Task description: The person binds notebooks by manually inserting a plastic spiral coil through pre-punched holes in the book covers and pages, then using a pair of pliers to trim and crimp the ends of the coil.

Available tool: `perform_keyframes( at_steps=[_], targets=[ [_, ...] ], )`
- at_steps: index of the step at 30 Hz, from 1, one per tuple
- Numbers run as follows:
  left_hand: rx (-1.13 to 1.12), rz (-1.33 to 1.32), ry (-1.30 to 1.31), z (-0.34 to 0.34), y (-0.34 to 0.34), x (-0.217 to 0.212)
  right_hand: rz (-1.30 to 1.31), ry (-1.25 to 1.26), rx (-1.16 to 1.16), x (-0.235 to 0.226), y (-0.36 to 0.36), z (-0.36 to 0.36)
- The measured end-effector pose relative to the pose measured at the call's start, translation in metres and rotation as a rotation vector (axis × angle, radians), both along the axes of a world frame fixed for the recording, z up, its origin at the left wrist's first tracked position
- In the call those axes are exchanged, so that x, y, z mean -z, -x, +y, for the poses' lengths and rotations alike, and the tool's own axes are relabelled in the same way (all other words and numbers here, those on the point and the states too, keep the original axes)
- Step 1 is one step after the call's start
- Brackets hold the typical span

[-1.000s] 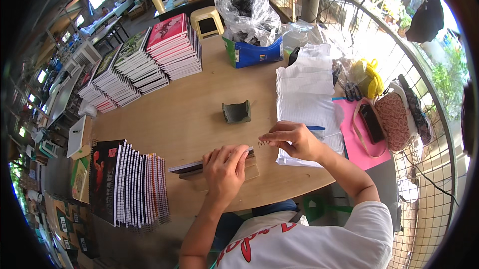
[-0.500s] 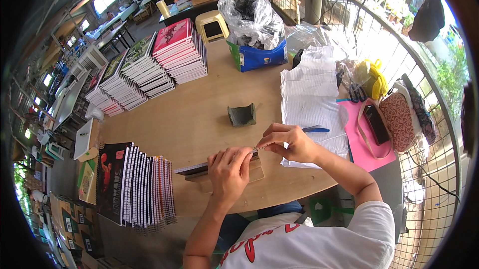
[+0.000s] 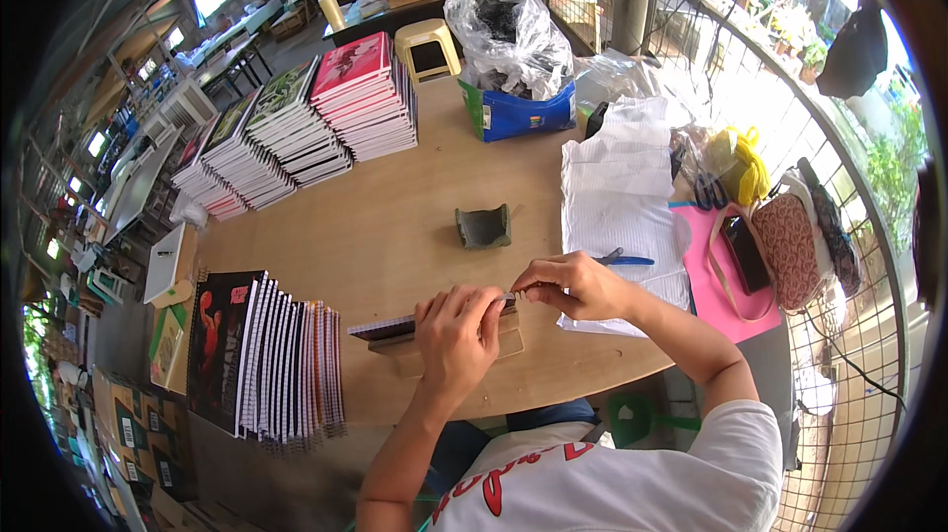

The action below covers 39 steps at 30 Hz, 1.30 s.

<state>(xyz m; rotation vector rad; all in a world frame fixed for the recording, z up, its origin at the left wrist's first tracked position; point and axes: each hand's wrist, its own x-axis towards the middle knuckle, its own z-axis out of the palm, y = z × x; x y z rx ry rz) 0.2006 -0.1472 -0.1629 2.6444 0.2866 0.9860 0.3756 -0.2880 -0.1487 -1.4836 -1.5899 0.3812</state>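
A thin dark-edged notebook (image 3: 370, 329) stands on edge in a slotted wooden holder (image 3: 510, 343) at the near side of the table. My left hand (image 3: 456, 330) is closed over its top edge, fingers and thumb pinching it and covering its middle. At the notebook's right end, my right hand (image 3: 576, 285) is closed in a pinch on the tip of a thin wire coil (image 3: 516, 296). The fingertips of both hands almost meet there. Beyond them lies a dark, curved trough-like piece (image 3: 483, 228), touched by neither hand.
Spiral notebooks (image 3: 286, 359) stand in a row at left; stacked books (image 3: 360, 88) rise behind. A blue-green bag (image 3: 528, 113) lined with clear plastic sits at the back. To the right are white cloth (image 3: 617, 206), a blue pen-like tool (image 3: 630, 261), scissors (image 3: 709, 191) and a phone (image 3: 746, 254).
The view has shifted slightly. My right fingertips have turned a little at the coil's end, while my left hand keeps its hold on the notebook.
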Motion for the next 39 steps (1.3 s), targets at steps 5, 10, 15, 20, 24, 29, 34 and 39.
perform_keyframes(
  at_steps=[5,10,15,20,24,29,34,39],
  targets=[
    [0.031,-0.048,0.083,0.000,0.001,0.001,-0.184,0.093,0.028,0.001,0.002,0.003],
    [0.069,-0.050,0.057,0.004,0.004,0.003,-0.191,0.063,0.158,0.004,0.015,0.006],
    [0.070,-0.041,0.070,0.009,0.006,0.013,-0.172,-0.020,0.213,0.003,0.027,0.013],
    [0.124,-0.103,0.020,0.009,0.003,0.019,-0.538,-0.099,0.107,-0.005,0.025,0.018],
    [0.115,-0.089,0.051,0.007,0.000,0.014,0.032,0.327,0.348,-0.005,-0.026,0.056],
    [0.042,-0.057,-0.067,0.001,-0.005,0.005,-0.415,0.831,0.502,0.036,-0.051,0.147],
    [-0.036,-0.040,-0.051,-0.005,-0.012,0.012,-0.589,0.949,0.372,0.088,-0.068,0.179],
    [-0.033,-0.066,-0.052,-0.005,-0.008,0.009,-0.575,0.933,0.332,0.084,-0.077,0.164]
  ],
)
